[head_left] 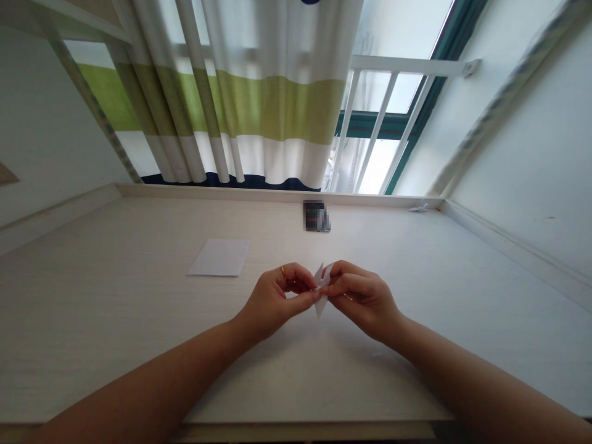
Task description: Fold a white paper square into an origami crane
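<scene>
Between my two hands, above the near middle of the table, is a small folded piece of white paper (319, 306) with pointed ends. My left hand (282, 297) pinches it from the left between thumb and fingers; a gold ring (283, 270) is on one finger. From the right, my right hand (365, 295) grips the same paper with its fingertips pressed together. The fingertips of both hands meet at the paper's middle and hide part of its folds. One point sticks up above the fingers and another hangs below them.
A flat white paper sheet (219, 258) lies left of my hands. Beyond them is a dark blurred object (316, 216) by the table's raised back edge (222, 192). A small whitish scrap (419, 208) lies in the far right corner. Curtains (277, 105) and a white railing (411, 65) stand behind.
</scene>
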`<state>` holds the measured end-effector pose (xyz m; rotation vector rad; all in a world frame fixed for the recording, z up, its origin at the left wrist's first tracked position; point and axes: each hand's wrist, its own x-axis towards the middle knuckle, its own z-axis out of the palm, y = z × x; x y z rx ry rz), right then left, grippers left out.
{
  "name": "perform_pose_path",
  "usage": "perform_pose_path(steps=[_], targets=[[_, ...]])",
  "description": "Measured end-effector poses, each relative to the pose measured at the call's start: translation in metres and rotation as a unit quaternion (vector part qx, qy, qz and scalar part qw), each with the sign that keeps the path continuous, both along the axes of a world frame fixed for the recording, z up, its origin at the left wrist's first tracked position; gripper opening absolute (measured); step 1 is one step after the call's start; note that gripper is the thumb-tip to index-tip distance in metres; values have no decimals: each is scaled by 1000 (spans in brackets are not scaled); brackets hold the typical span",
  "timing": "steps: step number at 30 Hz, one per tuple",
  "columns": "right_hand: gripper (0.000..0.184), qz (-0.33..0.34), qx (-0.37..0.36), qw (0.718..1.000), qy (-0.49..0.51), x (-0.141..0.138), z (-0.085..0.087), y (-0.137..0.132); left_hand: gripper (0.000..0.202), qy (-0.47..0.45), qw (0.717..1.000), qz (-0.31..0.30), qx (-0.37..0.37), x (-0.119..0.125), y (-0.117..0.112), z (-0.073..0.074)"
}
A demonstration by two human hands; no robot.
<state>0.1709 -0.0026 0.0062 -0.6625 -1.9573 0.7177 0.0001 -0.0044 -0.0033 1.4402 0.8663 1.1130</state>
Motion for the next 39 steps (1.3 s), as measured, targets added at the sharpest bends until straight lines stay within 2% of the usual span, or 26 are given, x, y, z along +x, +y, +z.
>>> perform_pose_path(steps=[3, 6, 8, 10, 12, 15, 23, 28, 39], targets=[[13, 4, -6, 1000, -5, 0, 2, -3, 19, -31, 999, 13, -1, 1, 0, 0], [7, -18, -53, 998, 41, -3, 1, -5, 25, -58, 998, 18, -16, 2, -1, 2], [15, -46, -94, 992, 73, -4, -2, -6, 26, -70, 997, 22, -23, 3, -2, 3], [18, -61, -126, 988, 59, -5, -4, -4, 27, -82, 996, 24, -27, 4, -2, 3], [12, -63, -143, 988, 12, -5, -4, -2, 28, -92, 995, 22, -31, 3, -2, 3], [15, -57, -149, 986, -38, -3, -1, -1, 28, -96, 994, 21, -38, 2, -1, 3], [18, -73, -141, 986, -56, -4, 6, -4, 28, -91, 994, 20, -61, 3, -1, 2], [19, -80, -177, 980, -50, -5, 6, -4, 31, -111, 990, 21, -84, 4, 1, 4], [21, -57, -196, 978, -33, -9, 6, -10, 33, -110, 993, -5, -47, 1, -4, 6]])
